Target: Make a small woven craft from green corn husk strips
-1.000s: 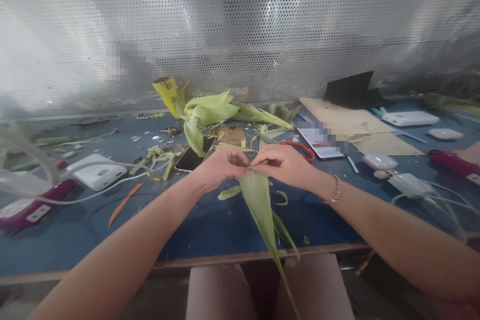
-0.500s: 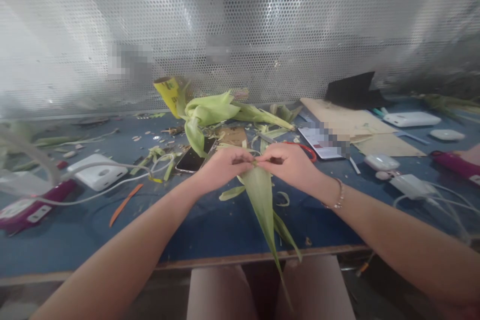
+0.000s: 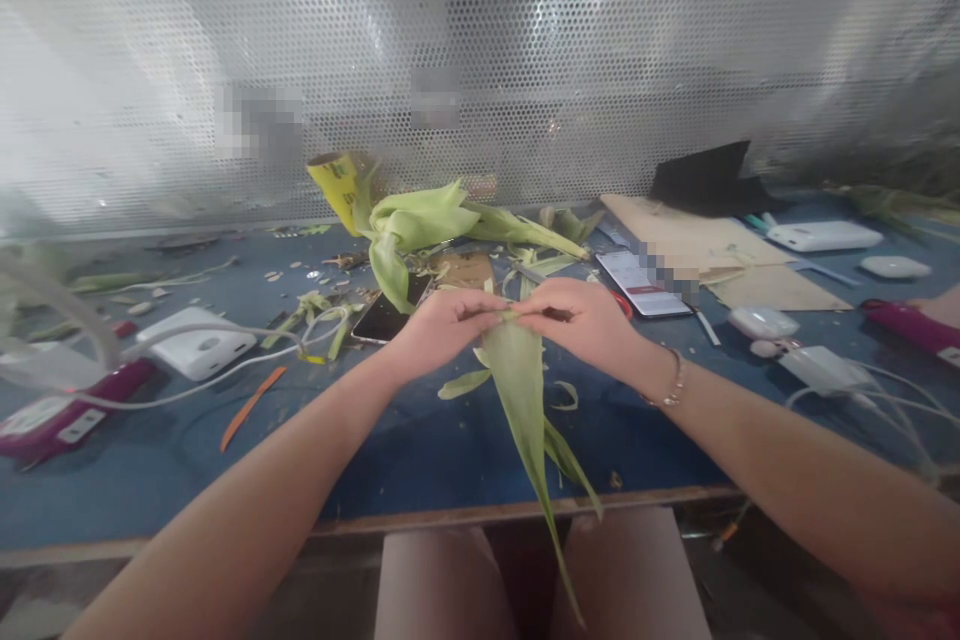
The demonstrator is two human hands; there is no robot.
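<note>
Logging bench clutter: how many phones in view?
2: a dark phone beyond the left hand, partly covered by a leaf; a lit phone beyond the right hand. Others may be hidden.

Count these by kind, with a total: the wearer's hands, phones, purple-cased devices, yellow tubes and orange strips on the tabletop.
Left hand and right hand, both pinching the green leaf: 2
Phones: 2
Purple-cased devices: 2
Yellow tube: 1
Orange strip: 1
Total: 8
</note>
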